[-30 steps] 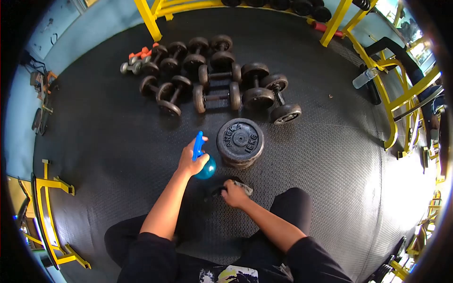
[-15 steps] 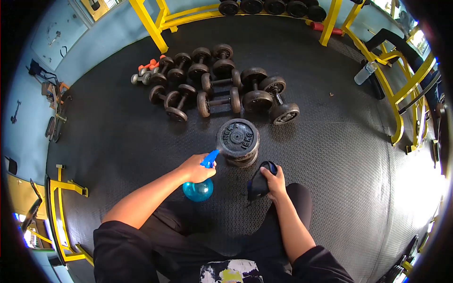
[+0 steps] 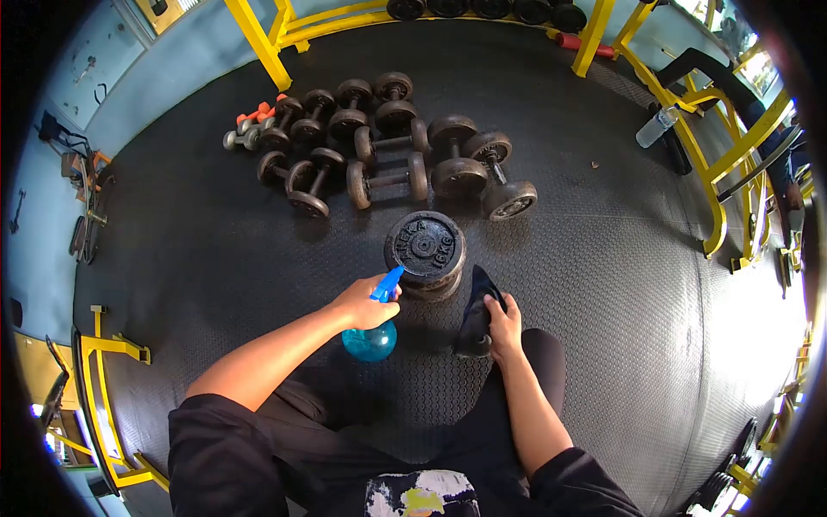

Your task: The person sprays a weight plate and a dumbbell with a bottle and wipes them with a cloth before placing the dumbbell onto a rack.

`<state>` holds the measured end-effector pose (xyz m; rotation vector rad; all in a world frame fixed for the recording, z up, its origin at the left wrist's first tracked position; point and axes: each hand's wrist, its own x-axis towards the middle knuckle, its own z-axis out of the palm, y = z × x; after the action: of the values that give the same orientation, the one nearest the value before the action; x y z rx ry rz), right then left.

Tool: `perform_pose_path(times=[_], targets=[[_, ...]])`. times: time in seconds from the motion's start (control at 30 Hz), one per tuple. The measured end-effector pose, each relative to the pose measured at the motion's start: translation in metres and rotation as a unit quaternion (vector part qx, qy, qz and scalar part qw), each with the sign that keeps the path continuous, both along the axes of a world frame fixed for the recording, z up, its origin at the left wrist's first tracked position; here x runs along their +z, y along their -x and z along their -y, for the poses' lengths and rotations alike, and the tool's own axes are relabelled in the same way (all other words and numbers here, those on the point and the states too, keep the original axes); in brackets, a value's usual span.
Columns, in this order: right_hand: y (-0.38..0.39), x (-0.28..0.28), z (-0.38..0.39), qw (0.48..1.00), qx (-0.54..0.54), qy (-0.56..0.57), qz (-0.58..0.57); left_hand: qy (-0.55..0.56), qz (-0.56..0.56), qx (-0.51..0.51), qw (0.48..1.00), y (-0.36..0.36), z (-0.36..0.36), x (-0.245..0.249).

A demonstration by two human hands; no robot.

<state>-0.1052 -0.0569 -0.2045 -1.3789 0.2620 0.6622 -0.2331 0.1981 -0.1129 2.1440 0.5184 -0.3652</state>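
Note:
My left hand (image 3: 366, 304) is wrapped round the neck of a spray bottle (image 3: 370, 343) with a blue trigger head and a see-through teal body. Its nozzle points at the top plate of a dark dumbbell (image 3: 425, 246) standing on end, with raised lettering that reads 16KG. Wet-looking patches shine on that plate. To the right of the dumbbell, my right hand (image 3: 506, 327) grips a dark cloth (image 3: 474, 323), thumb on top. The cloth hangs partly folded and does not touch the dumbbell.
Several dark dumbbells (image 3: 388, 181) lie grouped beyond the upright one, with small orange and grey ones (image 3: 248, 136) at their left. A yellow rack (image 3: 258, 43) stands behind. At right, a water bottle (image 3: 657, 127) is beside a yellow machine frame (image 3: 711, 194). Black textured matting (image 3: 603, 284) covers the floor.
The view has shifted slightly. The spray bottle's nozzle now overlaps the plate's lower edge, and the plate looks wetter. The cloth in my right hand has turned, with one corner now pointing up.

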Motion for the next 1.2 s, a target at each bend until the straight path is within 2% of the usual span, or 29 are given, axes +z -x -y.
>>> perform_pose_path(times=[0.03,0.1,0.13,0.17,0.23,0.3,0.37,0.43,0.53,0.6,0.63,0.7,0.73,0.77,0.8,0.83,0.87,0.9,0.93,0.97,1.0,1.03,1.07,1.13,1.2], targets=[[-0.003,-0.003,-0.001,1.000,-0.018,-0.018,0.006,0.001,0.003,-0.001,1.000,0.004,-0.004,-0.012],[-0.005,-0.002,0.000,0.999,-0.035,-0.028,-0.004,-0.033,0.147,-0.008,0.989,0.013,-0.006,-0.027],[-0.006,0.008,0.001,0.995,-0.046,-0.080,-0.026,-0.053,0.165,-0.020,0.985,0.016,-0.008,-0.030],[-0.008,0.017,0.003,0.989,-0.058,-0.131,-0.047,-0.050,0.170,-0.020,0.984,0.019,-0.011,-0.032],[-0.009,0.020,0.015,0.986,-0.061,-0.150,-0.050,-0.088,0.062,0.003,0.994,0.023,-0.013,-0.027],[-0.012,0.034,0.020,0.968,-0.040,-0.223,-0.107,-0.119,0.118,-0.024,0.986,0.030,-0.029,-0.063],[-0.010,0.047,0.024,0.968,-0.049,-0.226,-0.098,-0.150,0.088,-0.015,0.985,0.026,-0.040,-0.084],[-0.014,0.043,0.027,0.980,-0.047,-0.193,-0.015,-0.149,0.099,0.093,0.979,0.029,-0.033,-0.118],[-0.023,0.068,0.021,0.987,-0.034,-0.157,-0.007,-0.170,0.091,0.115,0.975,0.046,-0.027,-0.149],[-0.039,0.068,0.020,0.992,0.012,-0.120,0.023,-0.154,0.093,0.201,0.963,0.065,-0.023,-0.163],[-0.046,0.063,0.017,0.993,0.023,-0.117,0.016,-0.153,0.086,0.212,0.962,0.066,-0.023,-0.151],[-0.058,0.054,0.010,0.994,0.012,-0.108,0.004,-0.111,-0.021,0.170,0.979,0.064,-0.035,-0.127],[-0.062,0.053,0.002,0.999,0.030,-0.027,0.029,-0.078,-0.004,0.133,0.988,0.069,-0.043,-0.128],[-0.063,0.051,-0.002,0.999,0.037,-0.029,0.021,-0.080,-0.013,0.140,0.987,0.074,-0.049,-0.131],[-0.064,0.048,-0.005,0.998,0.034,-0.045,0.043,-0.120,-0.161,0.081,0.976,0.071,-0.054,-0.120],[-0.062,0.043,-0.007,0.996,0.035,-0.061,0.061,-0.151,-0.309,0.024,0.939,0.068,-0.061,-0.103],[-0.064,0.034,-0.004,0.992,0.062,-0.073,0.080,-0.231,-0.328,-0.031,0.915,0.058,-0.065,-0.073],[-0.053,0.061,-0.012,0.998,0.020,-0.031,0.049,-0.167,-0.412,-0.118,0.888,0.030,-0.083,-0.038],[-0.054,0.046,-0.010,0.993,0.025,-0.064,0.093,-0.270,-0.289,-0.010,0.919,0.028,-0.080,-0.021],[-0.051,0.044,-0.007,0.994,0.022,-0.064,0.085,-0.205,-0.348,0.027,0.914,-0.011,-0.070,0.062],[-0.072,0.000,0.015,0.989,0.067,-0.089,0.099,-0.231,-0.296,0.045,0.926,-0.020,-0.069,0.082],[-0.049,0.046,-0.015,0.995,-0.023,0.022,0.092,-0.244,-0.251,0.045,0.936,-0.024,-0.061,0.093],[-0.050,0.039,-0.009,0.996,0.023,-0.011,0.088,-0.249,-0.213,0.038,0.944,-0.028,-0.055,0.103],[-0.031,0.081,-0.033,0.979,0.147,-0.023,0.137,-0.251,-0.147,0.041,0.956,-0.008,-0.048,0.104],[-0.018,0.123,-0.072,0.950,0.199,0.003,0.241,-0.245,-0.049,0.027,0.968,-0.015,-0.049,0.103]])
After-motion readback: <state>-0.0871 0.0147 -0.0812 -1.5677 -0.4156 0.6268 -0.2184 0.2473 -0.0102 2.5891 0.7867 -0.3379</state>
